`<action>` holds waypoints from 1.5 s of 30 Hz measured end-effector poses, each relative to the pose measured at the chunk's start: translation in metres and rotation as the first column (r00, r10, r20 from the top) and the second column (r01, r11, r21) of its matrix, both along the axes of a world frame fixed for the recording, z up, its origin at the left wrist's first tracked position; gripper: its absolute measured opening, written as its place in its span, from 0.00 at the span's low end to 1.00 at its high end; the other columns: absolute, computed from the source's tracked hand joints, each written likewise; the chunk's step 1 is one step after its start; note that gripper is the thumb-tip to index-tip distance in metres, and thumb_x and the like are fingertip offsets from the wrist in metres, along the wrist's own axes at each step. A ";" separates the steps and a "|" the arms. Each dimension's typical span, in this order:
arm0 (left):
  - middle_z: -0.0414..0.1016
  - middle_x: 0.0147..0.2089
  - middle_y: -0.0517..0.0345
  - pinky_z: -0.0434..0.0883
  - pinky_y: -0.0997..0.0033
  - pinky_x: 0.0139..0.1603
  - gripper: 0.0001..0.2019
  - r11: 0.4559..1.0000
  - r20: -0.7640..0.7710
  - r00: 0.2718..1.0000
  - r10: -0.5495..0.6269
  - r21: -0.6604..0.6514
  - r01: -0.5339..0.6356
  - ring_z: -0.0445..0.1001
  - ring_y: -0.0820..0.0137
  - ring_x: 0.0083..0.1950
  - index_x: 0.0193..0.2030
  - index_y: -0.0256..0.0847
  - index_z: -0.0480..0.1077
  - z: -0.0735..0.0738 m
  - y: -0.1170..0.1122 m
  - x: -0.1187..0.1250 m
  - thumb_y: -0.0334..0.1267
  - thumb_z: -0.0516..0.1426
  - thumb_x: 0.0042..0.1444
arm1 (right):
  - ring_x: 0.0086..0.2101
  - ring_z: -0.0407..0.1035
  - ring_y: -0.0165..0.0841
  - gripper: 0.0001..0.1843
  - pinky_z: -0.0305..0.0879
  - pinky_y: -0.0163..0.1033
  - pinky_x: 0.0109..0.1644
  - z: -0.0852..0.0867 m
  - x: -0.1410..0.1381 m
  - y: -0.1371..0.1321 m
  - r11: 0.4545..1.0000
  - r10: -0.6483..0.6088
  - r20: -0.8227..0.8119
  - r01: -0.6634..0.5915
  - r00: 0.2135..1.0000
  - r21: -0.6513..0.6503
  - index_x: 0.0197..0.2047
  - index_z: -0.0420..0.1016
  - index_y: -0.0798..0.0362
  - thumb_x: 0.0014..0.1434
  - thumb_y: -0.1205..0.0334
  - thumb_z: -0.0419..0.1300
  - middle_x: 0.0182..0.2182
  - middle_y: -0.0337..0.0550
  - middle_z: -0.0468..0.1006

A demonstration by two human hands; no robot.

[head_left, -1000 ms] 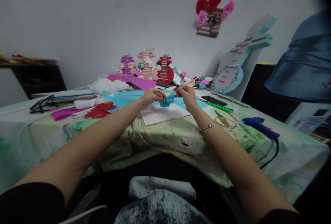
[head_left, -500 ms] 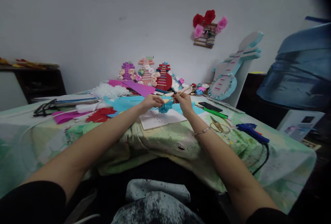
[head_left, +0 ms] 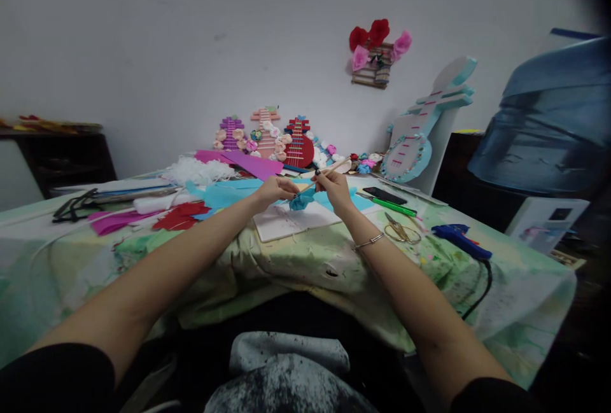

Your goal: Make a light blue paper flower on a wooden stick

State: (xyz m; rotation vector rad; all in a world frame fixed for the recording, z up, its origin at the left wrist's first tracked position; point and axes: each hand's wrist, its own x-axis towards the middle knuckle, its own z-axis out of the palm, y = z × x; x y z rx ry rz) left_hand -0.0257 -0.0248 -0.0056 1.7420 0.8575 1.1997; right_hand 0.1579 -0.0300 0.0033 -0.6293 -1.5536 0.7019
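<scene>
My left hand and my right hand meet over the middle of the table. Both have their fingers pinched on a thin wooden stick that slants up to the right. A small rolled blue paper flower hangs on the stick's lower end, between the two hands. Under them lies a white sheet on top of light blue paper. A thin bracelet sits on my right wrist.
Gold scissors, a green pen, a dark phone and a blue glue gun lie right of my hands. Red and pink paper scraps lie left. Small guitar crafts stand at the back, a big blue one leans right.
The view has shifted a little. My hands stay on the stick and flower, with small finger movements on the paper.
</scene>
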 end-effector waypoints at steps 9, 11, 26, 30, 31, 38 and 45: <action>0.76 0.23 0.56 0.65 0.72 0.32 0.11 1.000 0.008 1.000 0.013 -0.011 -0.013 0.70 0.72 0.26 0.27 0.33 0.76 -0.001 0.003 0.000 0.29 0.64 0.30 | 0.19 0.58 0.24 0.19 0.56 0.32 0.26 0.000 0.000 0.000 1.000 -0.023 0.011 0.022 1.000 0.020 0.25 0.72 0.56 0.47 0.46 0.60 0.14 0.35 0.66; 0.76 0.24 0.56 0.65 0.72 0.32 0.11 1.000 0.009 1.000 0.012 -0.008 -0.012 0.71 0.72 0.26 0.27 0.33 0.76 -0.001 0.004 -0.001 0.29 0.64 0.30 | 0.19 0.58 0.24 0.18 0.55 0.32 0.26 -0.001 0.000 0.000 1.000 -0.019 0.006 0.019 1.000 0.016 0.25 0.72 0.56 0.47 0.47 0.60 0.14 0.35 0.66; 0.76 0.24 0.56 0.66 0.72 0.34 0.11 1.000 -0.013 1.000 0.009 0.020 -0.009 0.72 0.71 0.27 0.28 0.33 0.75 -0.004 0.008 -0.003 0.30 0.64 0.32 | 0.19 0.58 0.24 0.17 0.55 0.33 0.26 0.000 -0.001 -0.001 1.000 0.012 -0.015 -0.012 1.000 0.010 0.24 0.71 0.56 0.47 0.48 0.61 0.14 0.35 0.66; 0.76 0.24 0.55 0.67 0.71 0.34 0.11 1.000 -0.013 1.000 0.006 0.025 -0.005 0.72 0.71 0.27 0.28 0.33 0.75 -0.004 0.009 -0.003 0.31 0.64 0.32 | 0.19 0.59 0.24 0.17 0.55 0.33 0.26 0.000 -0.001 0.000 1.000 0.013 -0.020 -0.012 1.000 0.019 0.24 0.71 0.56 0.47 0.48 0.61 0.15 0.35 0.66; 0.76 0.24 0.55 0.67 0.71 0.34 0.11 1.000 -0.011 1.000 0.002 0.024 -0.002 0.73 0.71 0.28 0.28 0.33 0.75 -0.004 0.009 -0.003 0.30 0.64 0.32 | 0.19 0.59 0.24 0.17 0.56 0.33 0.26 0.000 -0.001 0.000 1.000 0.008 -0.017 -0.008 1.000 0.020 0.24 0.71 0.56 0.47 0.48 0.61 0.15 0.35 0.66; 0.77 0.26 0.54 0.69 0.69 0.36 0.11 1.000 0.022 1.000 -0.012 -0.006 0.013 0.73 0.70 0.28 0.27 0.32 0.75 -0.003 0.005 -0.001 0.29 0.65 0.31 | 0.19 0.59 0.25 0.17 0.56 0.33 0.26 -0.001 -0.001 0.001 1.000 0.003 -0.003 -0.003 1.000 0.020 0.24 0.71 0.56 0.47 0.48 0.60 0.15 0.35 0.66; 0.78 0.26 0.54 0.69 0.69 0.36 0.11 1.000 -0.014 1.000 -0.011 0.020 0.011 0.74 0.69 0.29 0.29 0.33 0.76 -0.004 0.008 -0.003 0.29 0.64 0.33 | 0.19 0.59 0.24 0.18 0.56 0.32 0.26 -0.001 0.000 0.001 1.000 -0.009 0.013 0.008 1.000 0.027 0.24 0.71 0.56 0.48 0.47 0.60 0.15 0.35 0.66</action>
